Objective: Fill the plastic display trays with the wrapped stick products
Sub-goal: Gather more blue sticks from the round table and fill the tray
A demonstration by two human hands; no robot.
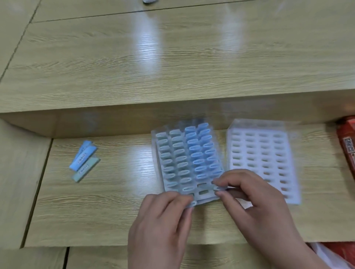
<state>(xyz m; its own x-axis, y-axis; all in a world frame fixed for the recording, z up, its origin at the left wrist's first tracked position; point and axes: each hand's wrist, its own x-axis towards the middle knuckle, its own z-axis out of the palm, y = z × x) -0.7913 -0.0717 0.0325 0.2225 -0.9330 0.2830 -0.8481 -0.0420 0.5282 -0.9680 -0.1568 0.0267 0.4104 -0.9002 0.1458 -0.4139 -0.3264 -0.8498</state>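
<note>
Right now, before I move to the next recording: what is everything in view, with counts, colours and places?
Partly filled tray: one, clear plastic, table centre; pale green sticks in the left columns, blue in the right.
Empty tray: one, whitish, just right of it.
Loose sticks: three, two blue and one green, left of the trays.
Red package: one, right edge, cut off.
Plastic bag: one, white, bottom right corner.
Grey object: one, top edge, unidentifiable.
Table: one, light wood, with a raised shelf behind.
Left hand: pinches a pale stick at the filled tray's near edge.
Right hand: pinches a second pale stick there.
</note>
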